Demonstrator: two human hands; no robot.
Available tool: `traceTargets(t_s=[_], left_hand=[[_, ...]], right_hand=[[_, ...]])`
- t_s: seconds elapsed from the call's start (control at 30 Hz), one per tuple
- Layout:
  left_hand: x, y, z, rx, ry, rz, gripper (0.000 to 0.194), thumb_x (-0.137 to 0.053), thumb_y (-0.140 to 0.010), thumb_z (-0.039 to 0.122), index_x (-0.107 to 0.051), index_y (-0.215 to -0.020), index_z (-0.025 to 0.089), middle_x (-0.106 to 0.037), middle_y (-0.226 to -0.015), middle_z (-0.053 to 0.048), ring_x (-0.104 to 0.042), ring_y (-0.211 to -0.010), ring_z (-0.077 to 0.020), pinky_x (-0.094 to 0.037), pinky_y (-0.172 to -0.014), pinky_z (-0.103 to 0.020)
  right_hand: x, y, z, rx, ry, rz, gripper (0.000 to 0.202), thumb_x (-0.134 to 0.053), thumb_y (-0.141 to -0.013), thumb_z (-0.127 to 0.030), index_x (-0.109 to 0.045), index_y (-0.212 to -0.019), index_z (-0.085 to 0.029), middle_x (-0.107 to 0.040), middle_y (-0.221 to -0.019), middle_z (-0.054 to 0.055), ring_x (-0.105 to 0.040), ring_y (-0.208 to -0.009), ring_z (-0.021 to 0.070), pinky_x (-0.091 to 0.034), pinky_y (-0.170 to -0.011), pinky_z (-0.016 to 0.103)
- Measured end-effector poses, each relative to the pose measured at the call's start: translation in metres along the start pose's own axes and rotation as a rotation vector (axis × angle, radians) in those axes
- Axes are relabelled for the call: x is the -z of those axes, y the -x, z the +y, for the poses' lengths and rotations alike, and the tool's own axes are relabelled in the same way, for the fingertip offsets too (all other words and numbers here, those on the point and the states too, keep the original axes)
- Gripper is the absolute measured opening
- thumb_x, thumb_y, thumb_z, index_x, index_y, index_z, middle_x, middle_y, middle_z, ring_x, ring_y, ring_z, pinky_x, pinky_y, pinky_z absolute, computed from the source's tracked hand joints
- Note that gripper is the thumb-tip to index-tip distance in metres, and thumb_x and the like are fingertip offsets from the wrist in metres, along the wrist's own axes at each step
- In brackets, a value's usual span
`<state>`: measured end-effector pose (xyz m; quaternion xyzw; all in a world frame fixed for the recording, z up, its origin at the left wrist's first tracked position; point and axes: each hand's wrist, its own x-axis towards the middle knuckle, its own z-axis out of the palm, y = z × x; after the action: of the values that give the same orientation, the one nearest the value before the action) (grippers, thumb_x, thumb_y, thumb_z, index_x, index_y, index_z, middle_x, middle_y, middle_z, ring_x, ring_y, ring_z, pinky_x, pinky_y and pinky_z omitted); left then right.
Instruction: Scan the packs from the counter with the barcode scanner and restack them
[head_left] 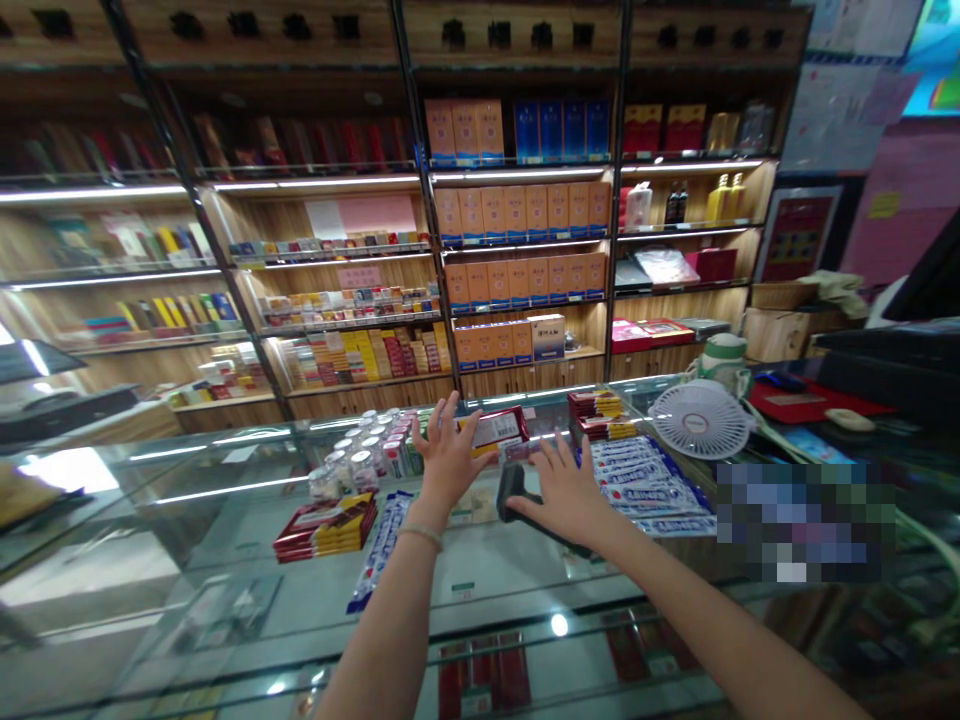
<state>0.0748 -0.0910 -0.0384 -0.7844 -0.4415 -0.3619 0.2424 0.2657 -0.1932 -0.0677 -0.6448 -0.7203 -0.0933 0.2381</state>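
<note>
My left hand point(448, 455) is over the glass counter with its fingers spread, its thumb and index finger close to a red packet point(504, 428) with a white label. Whether it touches the packet, I cannot tell. My right hand point(564, 490) is stretched out flat, fingers apart, above a dark handheld scanner point(511, 490). Part of the scanner is hidden beneath that palm, and the thumb overlaps it. Left of my hands lie a stack of red and yellow chocolate packets point(326, 525) and blue-white stick packs point(382, 550).
Small clear jars point(362, 465) stand in rows at the left. On the right are more blue-white packs point(641, 480), red-yellow packets point(598, 412) and a white fan point(701, 420). Behind the glass counter point(247, 520), shelves hold orange boxes point(525, 280).
</note>
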Motion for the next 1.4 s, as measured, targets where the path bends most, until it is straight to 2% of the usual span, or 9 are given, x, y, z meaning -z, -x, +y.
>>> traceTargets(t_s=[0.17, 0.3, 0.4, 0.53, 0.67, 0.93, 1.17, 1.4], left_hand=[[0.002, 0.0, 0.001, -0.006, 0.004, 0.011, 0.067, -0.085, -0.072, 0.05, -0.066, -0.132, 0.029, -0.037, -0.164, -0.017, -0.033, -0.149, -0.0411, -0.005, -0.122, -0.065], [0.0, 0.001, 0.001, -0.004, 0.008, 0.015, 0.068, -0.087, -0.069, 0.051, -0.067, -0.131, 0.03, -0.038, -0.163, -0.017, -0.033, -0.149, -0.0416, -0.004, -0.122, -0.066], [-0.004, 0.001, 0.0, -0.006, 0.008, 0.013, 0.069, -0.087, -0.068, 0.052, -0.067, -0.131, 0.03, -0.038, -0.164, -0.016, -0.033, -0.149, -0.0415, -0.003, -0.122, -0.066], [-0.004, 0.002, 0.001, -0.028, -0.002, 0.009, 0.066, -0.085, -0.072, 0.053, -0.066, -0.132, 0.03, -0.038, -0.163, -0.016, -0.033, -0.149, -0.041, -0.004, -0.121, -0.066], [-0.002, 0.001, 0.005, -0.048, -0.013, 0.002, 0.061, -0.081, -0.076, 0.055, -0.068, -0.13, 0.03, -0.039, -0.163, -0.017, -0.035, -0.147, -0.0405, -0.006, -0.121, -0.065], [0.002, -0.001, 0.013, -0.073, -0.002, -0.019, 0.069, -0.082, -0.072, 0.06, -0.067, -0.133, 0.029, -0.039, -0.163, -0.018, -0.034, -0.147, -0.0409, -0.007, -0.122, -0.064], [0.002, -0.002, 0.015, -0.044, -0.025, -0.063, 0.073, -0.078, -0.077, 0.059, -0.061, -0.142, 0.031, -0.036, -0.164, -0.018, -0.032, -0.148, -0.0408, -0.01, -0.12, -0.065], [0.004, -0.004, 0.019, 0.01, -0.013, -0.044, 0.079, -0.077, -0.08, 0.054, -0.049, -0.151, 0.037, -0.031, -0.167, -0.015, -0.029, -0.151, -0.0407, -0.011, -0.121, -0.065]], right_hand=[[0.012, -0.042, 0.031, -0.011, 0.004, 0.166, 0.05, -0.052, -0.096, -0.053, -0.059, -0.135, -0.022, -0.049, -0.157, 0.013, -0.031, -0.152, 0.0361, -0.011, -0.12, 0.071], [0.004, -0.07, 0.056, 0.075, 0.011, 0.208, 0.061, -0.064, -0.088, -0.043, -0.05, -0.145, -0.025, -0.045, -0.16, 0.012, -0.031, -0.151, 0.0363, -0.018, -0.119, 0.067], [-0.009, -0.078, 0.067, 0.138, 0.025, 0.228, 0.067, -0.067, -0.085, -0.043, -0.047, -0.148, -0.028, -0.043, -0.161, 0.013, -0.029, -0.152, 0.0365, -0.017, -0.118, 0.067], [-0.026, -0.076, 0.071, 0.171, 0.013, 0.251, 0.075, -0.074, -0.081, -0.049, -0.047, -0.148, -0.029, -0.045, -0.16, 0.011, -0.03, -0.152, 0.0334, -0.013, -0.122, 0.062], [-0.032, -0.072, 0.07, 0.179, -0.015, 0.284, 0.073, -0.074, -0.082, -0.052, -0.049, -0.145, -0.028, -0.048, -0.158, 0.011, -0.034, -0.149, 0.0319, -0.011, -0.123, 0.059], [-0.019, -0.066, 0.071, 0.198, -0.073, 0.323, 0.064, -0.074, -0.081, -0.044, -0.053, -0.139, -0.026, -0.049, -0.157, 0.009, -0.036, -0.149, 0.031, -0.01, -0.123, 0.058], [-0.009, -0.061, 0.076, 0.251, -0.121, 0.367, 0.064, -0.075, -0.079, -0.054, -0.056, -0.134, -0.026, -0.048, -0.158, 0.011, -0.033, -0.15, 0.0323, -0.013, -0.122, 0.058], [0.0, -0.058, 0.07, 0.247, -0.142, 0.414, 0.065, -0.072, -0.08, -0.056, -0.054, -0.136, -0.027, -0.038, -0.164, 0.012, -0.027, -0.154, 0.0329, -0.009, -0.123, 0.058]])
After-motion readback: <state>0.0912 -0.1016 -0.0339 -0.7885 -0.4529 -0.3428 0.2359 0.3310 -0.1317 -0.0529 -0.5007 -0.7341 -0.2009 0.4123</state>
